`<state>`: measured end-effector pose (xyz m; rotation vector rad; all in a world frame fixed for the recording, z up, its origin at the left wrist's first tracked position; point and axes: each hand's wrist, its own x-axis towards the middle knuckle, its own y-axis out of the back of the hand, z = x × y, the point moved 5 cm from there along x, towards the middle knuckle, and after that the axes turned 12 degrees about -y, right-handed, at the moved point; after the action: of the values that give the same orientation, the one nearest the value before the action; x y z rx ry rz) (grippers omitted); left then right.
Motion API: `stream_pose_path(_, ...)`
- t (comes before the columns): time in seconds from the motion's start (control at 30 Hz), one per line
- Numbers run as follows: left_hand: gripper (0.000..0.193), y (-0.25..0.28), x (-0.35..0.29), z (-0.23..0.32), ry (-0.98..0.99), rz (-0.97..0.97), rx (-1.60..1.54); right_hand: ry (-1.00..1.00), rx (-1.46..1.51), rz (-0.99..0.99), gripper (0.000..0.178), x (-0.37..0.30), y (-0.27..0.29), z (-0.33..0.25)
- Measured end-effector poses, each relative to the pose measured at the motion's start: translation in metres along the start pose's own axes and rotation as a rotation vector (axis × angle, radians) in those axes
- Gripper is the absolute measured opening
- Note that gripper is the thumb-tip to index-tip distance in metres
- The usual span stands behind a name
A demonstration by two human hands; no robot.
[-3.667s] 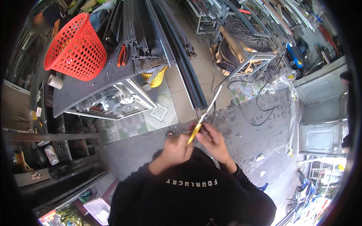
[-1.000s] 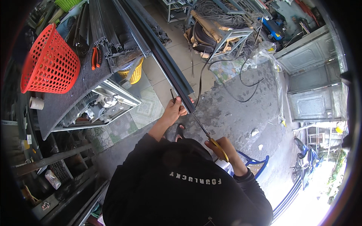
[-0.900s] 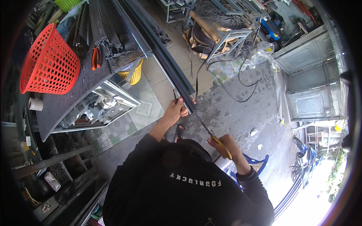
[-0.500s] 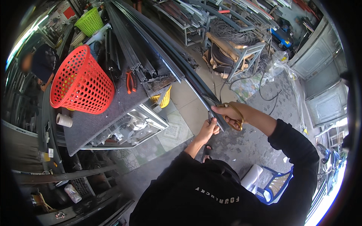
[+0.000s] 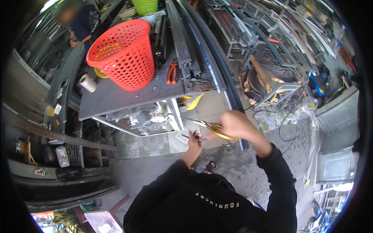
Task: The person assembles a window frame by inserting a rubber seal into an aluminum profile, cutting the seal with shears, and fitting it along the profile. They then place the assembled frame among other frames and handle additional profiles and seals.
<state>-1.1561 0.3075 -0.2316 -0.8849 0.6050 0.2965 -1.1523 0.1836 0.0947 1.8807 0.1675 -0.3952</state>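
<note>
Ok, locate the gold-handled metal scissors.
In the head view, the scissors are just right of centre in the right hand, blades pointing left near the left hand.

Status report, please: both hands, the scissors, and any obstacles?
Right hand holding yellow-handled scissors, blades pointing left. Left hand holding thin dark strip. Long dark bars behind right hand.

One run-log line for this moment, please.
left hand holds short dark strip; right hand holds yellow-handled scissors; grey bench: red basket, orange-handled pliers
</note>
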Motion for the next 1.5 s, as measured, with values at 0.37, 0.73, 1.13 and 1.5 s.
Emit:
stream_pose_path(0.37,0.034,0.022,-0.017,-0.053,0.117,-0.149,-0.026,0.331,0.155,0.241,0.038,0.200,-0.052,-0.218)
stream_pose_path(0.73,0.015,0.011,-0.015,-0.089,0.231,-0.356,0.258,0.478,0.107,0.664,0.027,0.083,-0.033,-0.103)
stream_pose_path(1.13,0.068,-0.048,-0.026,-0.091,0.024,-0.694,0.716,-0.614,1.194,0.560,0.025,-0.130,-0.175,0.217)
stream_pose_path(1.5,0.063,-0.006,-0.078,0.037,0.836,-0.803,0.913,-0.492,2.704,0.119,0.060,0.061,-0.342,0.365)
